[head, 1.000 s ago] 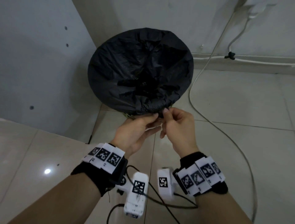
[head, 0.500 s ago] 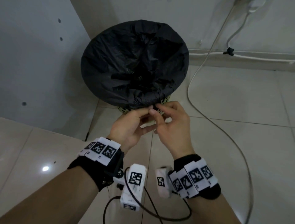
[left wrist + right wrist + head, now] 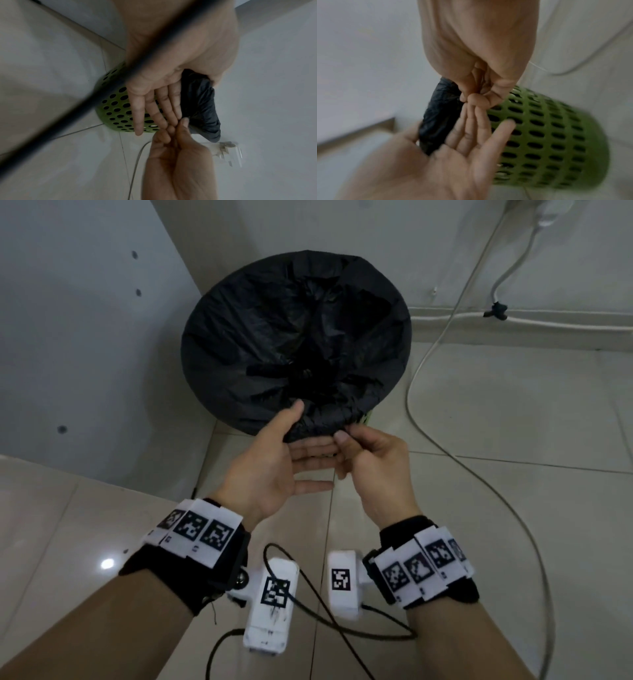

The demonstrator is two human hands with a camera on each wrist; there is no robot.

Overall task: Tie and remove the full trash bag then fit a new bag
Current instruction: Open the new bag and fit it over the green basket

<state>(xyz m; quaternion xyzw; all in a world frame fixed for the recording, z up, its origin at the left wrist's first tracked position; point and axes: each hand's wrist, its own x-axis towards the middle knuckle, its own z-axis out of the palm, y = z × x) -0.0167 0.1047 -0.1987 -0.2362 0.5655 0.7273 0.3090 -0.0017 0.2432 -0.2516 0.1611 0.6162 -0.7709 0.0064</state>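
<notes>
At bin rim (image 3: 368, 419) | left hand (image 3: 274, 470) flat under bag (image 3: 294, 337) | right hand (image 3: 373, 470) pinching bag

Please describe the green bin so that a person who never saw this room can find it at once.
Look at the corner where the grey wall meets the tiled floor; the bin stands there. It is a round green plastic basket with many holes in its side. A black bag covers its whole rim, so from above only the bag shows.

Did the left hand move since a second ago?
Yes. The left hand opened; its thumb now hooks over the near rim of the black bag, fingers flat beneath.
</notes>
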